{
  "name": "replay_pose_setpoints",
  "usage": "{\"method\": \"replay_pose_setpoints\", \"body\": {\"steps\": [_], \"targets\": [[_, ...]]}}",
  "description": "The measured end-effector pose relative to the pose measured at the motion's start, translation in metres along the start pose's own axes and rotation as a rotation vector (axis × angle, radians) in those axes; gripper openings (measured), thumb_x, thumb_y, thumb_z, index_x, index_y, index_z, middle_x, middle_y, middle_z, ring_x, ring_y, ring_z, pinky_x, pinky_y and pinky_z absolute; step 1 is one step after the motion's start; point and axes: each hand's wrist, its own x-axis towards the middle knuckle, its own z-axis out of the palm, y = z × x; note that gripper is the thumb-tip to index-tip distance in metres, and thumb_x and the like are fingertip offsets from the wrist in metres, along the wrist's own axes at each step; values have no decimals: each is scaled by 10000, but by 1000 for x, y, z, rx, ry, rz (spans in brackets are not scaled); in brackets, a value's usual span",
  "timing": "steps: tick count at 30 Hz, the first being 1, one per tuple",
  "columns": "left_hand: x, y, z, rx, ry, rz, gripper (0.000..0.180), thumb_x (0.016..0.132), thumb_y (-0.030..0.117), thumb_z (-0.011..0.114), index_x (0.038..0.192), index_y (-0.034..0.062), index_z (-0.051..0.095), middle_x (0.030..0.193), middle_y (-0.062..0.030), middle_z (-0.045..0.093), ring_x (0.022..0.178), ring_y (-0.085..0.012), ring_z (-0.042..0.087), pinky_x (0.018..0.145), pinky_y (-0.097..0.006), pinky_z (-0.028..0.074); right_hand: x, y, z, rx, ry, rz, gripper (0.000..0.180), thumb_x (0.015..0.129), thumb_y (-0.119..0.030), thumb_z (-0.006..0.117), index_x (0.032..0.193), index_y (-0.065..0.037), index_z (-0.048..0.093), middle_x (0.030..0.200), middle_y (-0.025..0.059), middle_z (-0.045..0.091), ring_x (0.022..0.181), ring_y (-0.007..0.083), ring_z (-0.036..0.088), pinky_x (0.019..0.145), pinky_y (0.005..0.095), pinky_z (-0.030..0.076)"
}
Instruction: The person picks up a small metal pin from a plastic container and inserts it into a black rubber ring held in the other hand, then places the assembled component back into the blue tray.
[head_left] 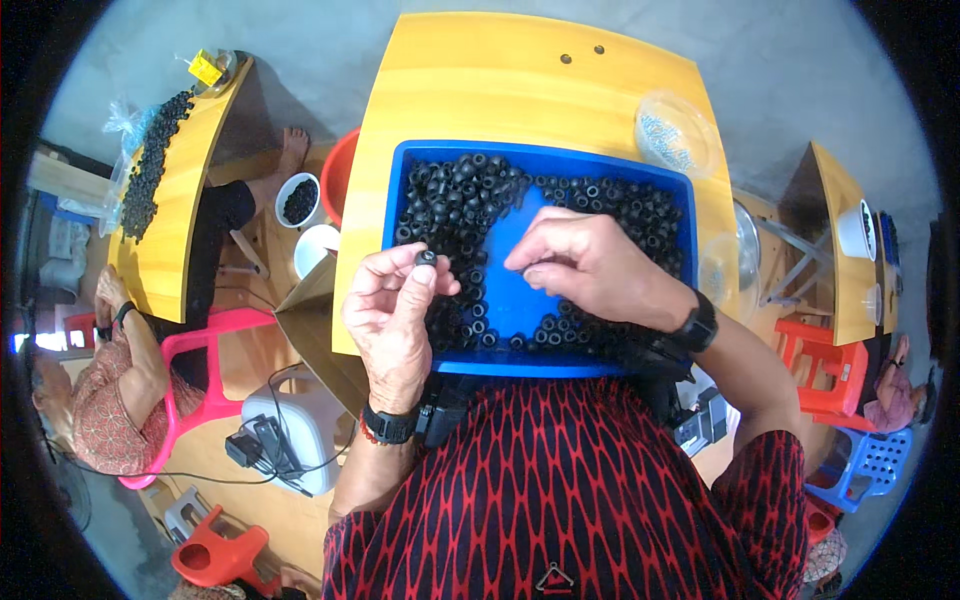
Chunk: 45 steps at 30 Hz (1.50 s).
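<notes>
My left hand (390, 310) pinches a small black rubber ring (426, 258) above the blue plastic tray (520, 300) — right hand (590, 265) beside it, fingertips closed, on what I cannot tell.

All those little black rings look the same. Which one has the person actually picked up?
The black ring pinched at the left hand fingertips, raised above the blue tray. All the others lie loose inside it.

We're pinching a black ring (426, 258) in left hand (392, 318) fingers (415, 280), right hand (592, 268) hovering over blue tray (520, 300) of rings on yellow table (520, 90).
</notes>
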Motion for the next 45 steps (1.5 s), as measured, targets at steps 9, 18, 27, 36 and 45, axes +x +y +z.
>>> {"method": "replay_pose_setpoints", "body": {"steps": [9, 18, 27, 36, 45], "targets": [[-10, -4, 44, -149, -309, -343, 205, 942, 119, 659, 1085, -21, 614, 936, -138, 698, 797, -190, 688, 738, -348, 596, -18, -28, -23, 67, 163, -73, 169, 823, 32, 665, 984, 11, 619, 892, 96, 640, 789, 148, 663, 665, 271, 535], [-15, -14, 55, -276, -364, -465, 147, 943, 39, 637, 1076, -19, 615, 936, -133, 707, 795, -169, 691, 730, -328, 599, -25, -30, -35, -151, 61, -130, 179, 782, 49, 641, 947, 3, 590, 914, 154, 609, 850, 322, 651, 705, 365, 544], [-16, -21, 55, -221, -319, -503, 163, 947, 86, 641, 1076, -10, 614, 904, -147, 692, 752, -191, 691, 706, -347, 599, -23, -28, -32, -313, -27, -189, 182, 757, 34, 640, 927, 13, 577, 888, 153, 565, 863, 344, 605, 729, 408, 525], [-15, -23, 56, -139, -307, -510, 128, 944, 18, 618, 1066, -23, 619, 902, -148, 701, 737, -183, 698, 697, -335, 612, -18, -25, -34, -430, -151, -216, 151, 738, 29, 635, 843, 25, 527, 845, 157, 536, 814, 334, 593, 699, 404, 517], [-16, -26, 54, -135, -310, -527, 88, 943, 25, 623, 1022, -13, 628, 904, -141, 710, 752, -189, 712, 701, -344, 619, -11, -25, -34, -388, -206, -240, 143, 750, 20, 641, 843, 33, 533, 833, 166, 566, 787, 344, 613, 689, 403, 521]]}}
